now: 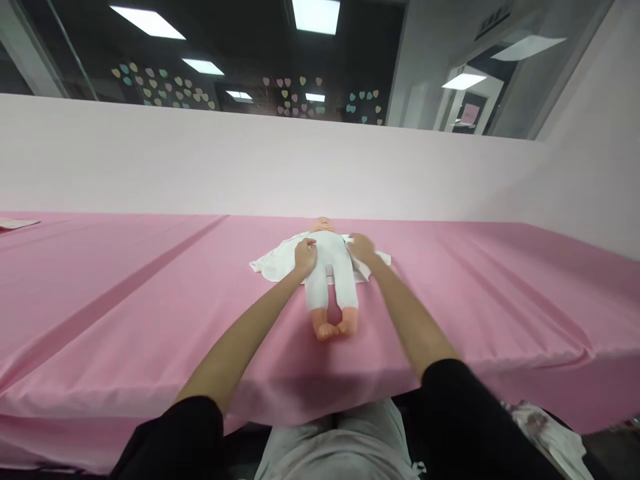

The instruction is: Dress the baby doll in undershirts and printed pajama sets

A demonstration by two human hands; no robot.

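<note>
A baby doll point(325, 248) with a white body and bare feet lies on its back, head away from me. Under its torso is a small white garment point(280, 261), spread open with its sleeves out to both sides. My left hand point(305, 256) is closed at the left side of the doll's torso, over the garment; what its fingers hold is hidden. On the other side, my right hand point(361, 248) is curled near the doll's side and the garment's right part. It is slightly blurred, and I cannot make out what is in it.
A pink cloth point(165, 293) with creases covers the table. Behind it runs a white wall point(200, 167) below a dark window with heart stickers. A flat pale item point(17, 223) lies at the far left. Pale crumpled material point(550, 440) is below the table's right front.
</note>
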